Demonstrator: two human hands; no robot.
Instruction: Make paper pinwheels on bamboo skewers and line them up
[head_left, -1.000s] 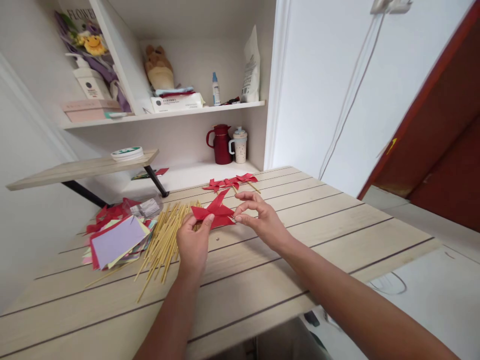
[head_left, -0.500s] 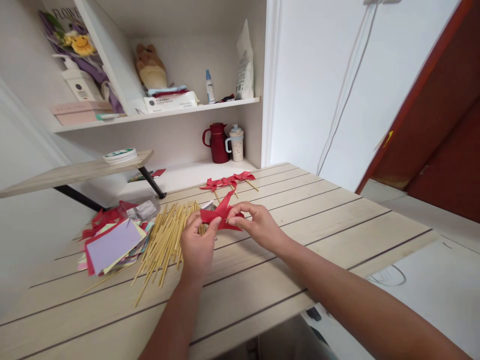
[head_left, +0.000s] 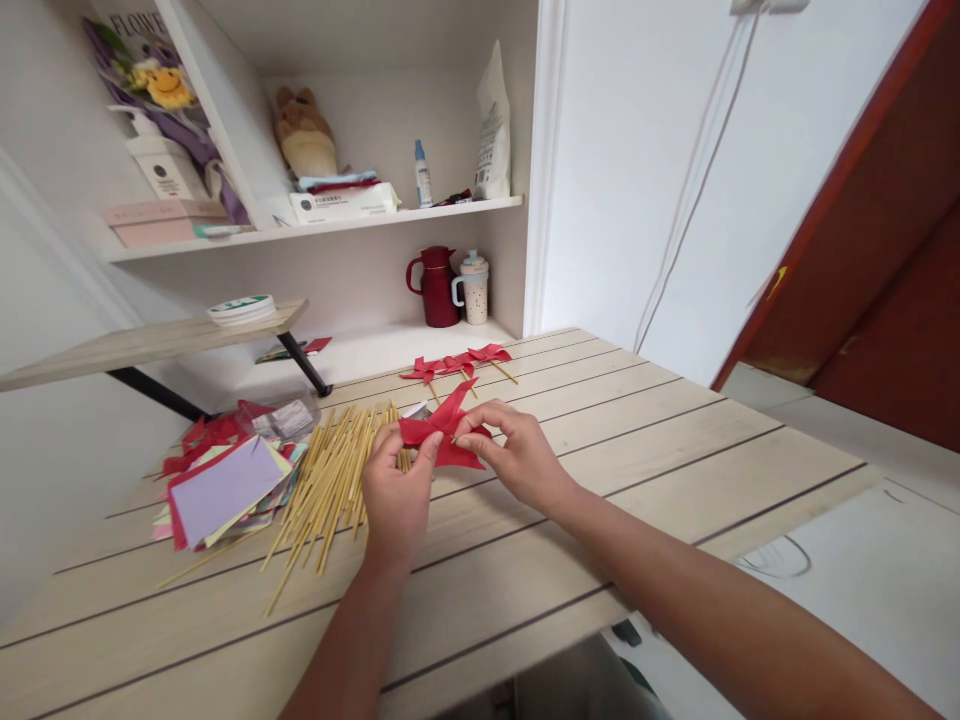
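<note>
Red folded-paper pinwheel (head_left: 444, 436) sits between both hands, raised just above the pale slatted wooden bench (head_left: 637, 440), near its middle. Left hand (head_left: 395, 495) grip closed on the pinwheel's left blade, thumb on top, fingers under. Right hand (head_left: 517, 455) grip closed on the right side near the centre, thumb and forefinger pinching the paper, other fingers curled above it. One pointed blade sticks up and away from the grip; another points right, under the right fingers.

Just left of the grip: loose pile of thin bamboo sticks (head_left: 326, 480), fanned out on the bench, the near ends touching or passing under the left hand's fingers. Further left of the sticks: stack of coloured square paper sheets (head_left: 225, 487), lilac sheet on top, red and yellow edges showing below. Behind that stack, a small clear plastic bag (head_left: 289, 418) and more red paper scraps.

Beyond the grip, toward the far bench edge: row of finished red paper pinwheels on sticks (head_left: 457, 364), lying flat, well apart from the hands. Further back in the white alcove: dark red jug (head_left: 435, 288) with a speckled lidded mug (head_left: 475, 288) just beside it. Shelf above holds a soft toy, bottle and white bag.
</note>
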